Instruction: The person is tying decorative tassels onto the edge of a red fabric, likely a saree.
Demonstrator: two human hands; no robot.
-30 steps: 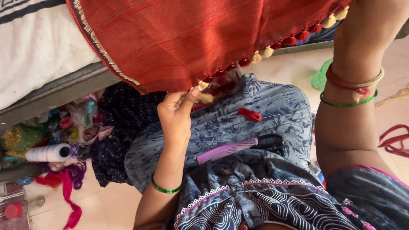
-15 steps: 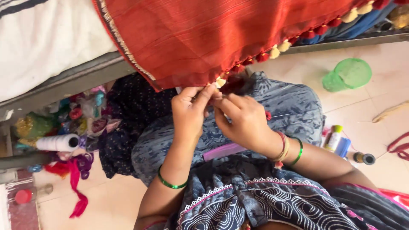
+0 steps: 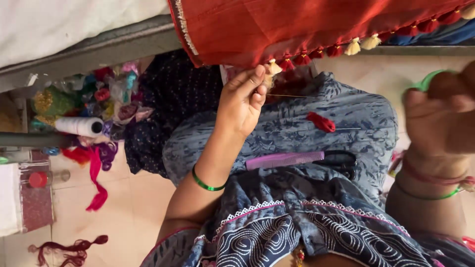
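1. Tassel work along the red cloth (image 3: 297,24) edge is partway done: a row of finished red and cream tassels (image 3: 354,47) is hanging from about 12 o'clock out toward 2 o'clock, and I'm guessing more edge is waiting past the current spot.
2. Left hand (image 3: 242,101) is pinching a cream tassel (image 3: 271,68) right at the hem, fingers clenched on it.
3. Right hand (image 3: 440,116) is sitting out at 3 o'clock, blurry, fingers curled. Can't tell what it's gripping, if anything.
4. A thin needle or thread line (image 3: 292,96) is running out from the left hand toward the right, too fine to say which.
5. On the lap (image 3: 297,131), a loose red tuft (image 3: 320,121) is lying near centre, with a pink comb (image 3: 284,160) and black scissors (image 3: 341,160) just below it, touching end to end.
6. No counter here: the person is sitting on a pale tiled floor (image 3: 123,198) beside a bed (image 3: 74,29) at 11 o'clock.
7. At 9 o'clock, a white thread spool (image 3: 79,126), a heap of coloured scraps (image 3: 99,96) and red threads (image 3: 69,249) are lying around.
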